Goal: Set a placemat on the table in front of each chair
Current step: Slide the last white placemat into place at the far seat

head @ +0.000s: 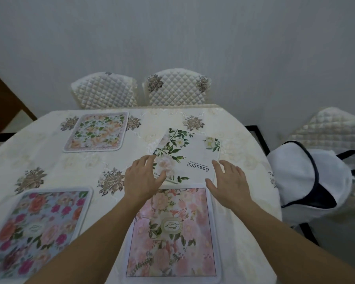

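Observation:
A white placemat point(190, 153) with green leaves and the word "Beautiful" lies skewed on the table, in front of the right far chair point(176, 89). My left hand point(141, 179) rests with spread fingers on its near left edge. At the mat's near right corner my right hand point(230, 181) is spread, fingertips touching the mat. A peach floral placemat point(96, 131) lies before the left far chair point(105, 90). Nearest me lie a pink floral placemat point(172, 238) and a blue one with red roses point(35, 228).
The table point(39, 156) carries a cream cloth with brown flower prints. A quilted chair point(332, 128) at the right holds a white bag with dark trim point(307, 177). A grey wall stands behind the far chairs. A dark wooden piece is at far left.

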`<state>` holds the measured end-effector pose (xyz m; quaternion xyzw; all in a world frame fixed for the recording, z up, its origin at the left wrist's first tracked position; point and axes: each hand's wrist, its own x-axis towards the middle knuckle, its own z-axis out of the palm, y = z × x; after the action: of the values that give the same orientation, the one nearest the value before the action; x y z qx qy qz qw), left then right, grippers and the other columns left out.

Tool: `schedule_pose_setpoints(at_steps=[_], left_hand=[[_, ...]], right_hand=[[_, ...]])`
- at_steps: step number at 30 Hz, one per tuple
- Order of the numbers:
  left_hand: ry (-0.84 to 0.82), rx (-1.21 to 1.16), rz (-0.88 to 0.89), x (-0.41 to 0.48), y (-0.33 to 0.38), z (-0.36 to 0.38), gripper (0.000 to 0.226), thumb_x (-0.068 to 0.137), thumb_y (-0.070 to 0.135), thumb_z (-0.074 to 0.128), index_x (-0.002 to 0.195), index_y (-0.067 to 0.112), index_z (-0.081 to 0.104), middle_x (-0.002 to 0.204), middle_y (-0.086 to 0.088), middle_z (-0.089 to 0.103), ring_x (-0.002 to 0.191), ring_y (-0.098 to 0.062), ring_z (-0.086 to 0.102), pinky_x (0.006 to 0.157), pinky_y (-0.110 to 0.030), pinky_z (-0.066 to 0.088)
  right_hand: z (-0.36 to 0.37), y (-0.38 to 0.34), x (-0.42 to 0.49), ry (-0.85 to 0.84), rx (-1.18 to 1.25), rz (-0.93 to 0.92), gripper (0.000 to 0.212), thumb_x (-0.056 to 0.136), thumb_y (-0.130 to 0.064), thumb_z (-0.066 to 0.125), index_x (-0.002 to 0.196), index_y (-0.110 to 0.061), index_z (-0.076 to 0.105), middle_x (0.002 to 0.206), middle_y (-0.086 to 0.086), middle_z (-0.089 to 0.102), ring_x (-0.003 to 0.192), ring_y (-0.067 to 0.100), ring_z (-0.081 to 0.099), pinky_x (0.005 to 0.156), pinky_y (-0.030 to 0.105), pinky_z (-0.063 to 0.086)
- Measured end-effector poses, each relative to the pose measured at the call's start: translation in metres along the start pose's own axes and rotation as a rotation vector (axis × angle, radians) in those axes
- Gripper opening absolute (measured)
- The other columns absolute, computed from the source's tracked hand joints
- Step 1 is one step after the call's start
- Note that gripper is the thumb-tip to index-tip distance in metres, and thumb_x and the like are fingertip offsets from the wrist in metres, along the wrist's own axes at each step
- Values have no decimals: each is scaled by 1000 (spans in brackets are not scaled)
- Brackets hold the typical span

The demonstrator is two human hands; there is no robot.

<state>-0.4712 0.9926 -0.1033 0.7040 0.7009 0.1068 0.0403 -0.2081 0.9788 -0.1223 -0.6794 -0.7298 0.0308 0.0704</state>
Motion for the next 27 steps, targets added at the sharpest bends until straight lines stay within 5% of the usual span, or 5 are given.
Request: schedule_pose_setpoints(at_steps=[7,11,16,24,27], left_hand=[[-112,-10,-154,81,-3,40,64,91,58,52,141,19,48,139,-6,55,120,-29,54,94,-42,45],[-195,-113,-282,119,-9,74,64,88,55,56,139,17,48,134,-9,54,115,-31,56,90,-42,48],[-238,-226,-427,161,-11,118,66,83,47,62,137,13,47,132,-17,51,121,-35,49,96,-45,44],[-159,-251,-491,201,-17,146,70,86,48,63,143,14,44,139,-18,46,130,-38,43,103,-50,40],[-184,-362,-483,213,-29,152,62,87,45,64,134,8,50,127,-21,53,118,-39,53,93,-46,46]], right_hand=[[48,28,64,-57,20,81,61,90,-45,55,140,-12,49,124,12,61,110,32,58,88,44,46],[73,37,92,-137,64,205,44,93,-43,50,123,-11,55,107,9,61,96,29,58,74,39,46],[98,42,128,-166,260,461,36,95,-40,45,106,-7,52,106,12,61,96,32,59,72,36,46],[120,39,157,-144,382,672,49,93,-48,51,112,-3,53,112,16,63,104,36,60,73,36,42],[122,37,162,-140,427,697,49,92,-47,53,113,-2,52,114,16,61,105,36,58,77,39,46]])
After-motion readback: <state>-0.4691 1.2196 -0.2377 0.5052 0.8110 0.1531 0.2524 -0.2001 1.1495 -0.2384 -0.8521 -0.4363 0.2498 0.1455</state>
